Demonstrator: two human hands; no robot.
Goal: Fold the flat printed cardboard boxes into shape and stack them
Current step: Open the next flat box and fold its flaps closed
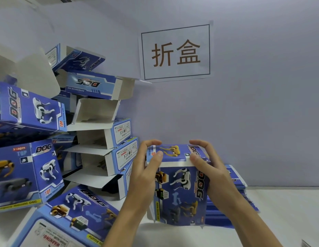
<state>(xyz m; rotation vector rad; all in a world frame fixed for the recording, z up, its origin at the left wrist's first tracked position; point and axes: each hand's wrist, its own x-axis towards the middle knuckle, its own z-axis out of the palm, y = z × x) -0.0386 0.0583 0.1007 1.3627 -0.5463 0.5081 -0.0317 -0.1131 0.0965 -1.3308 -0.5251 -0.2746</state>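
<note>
1. Here, the person holds a blue printed box (180, 186) upright over the white surface (273, 220).
2. The left hand (146, 168) grips the box's left edge, its fingers curled over the top flap.
3. The right hand (207, 166) grips the box's right edge, thumb on the flap fold.
4. A stack of flat boxes (235, 195) lies just right of and behind the box.
5. A pile of folded boxes (94, 132) rises left of the box, against the wall.
6. A paper sign (175, 52) hangs on the wall above the box.
</note>
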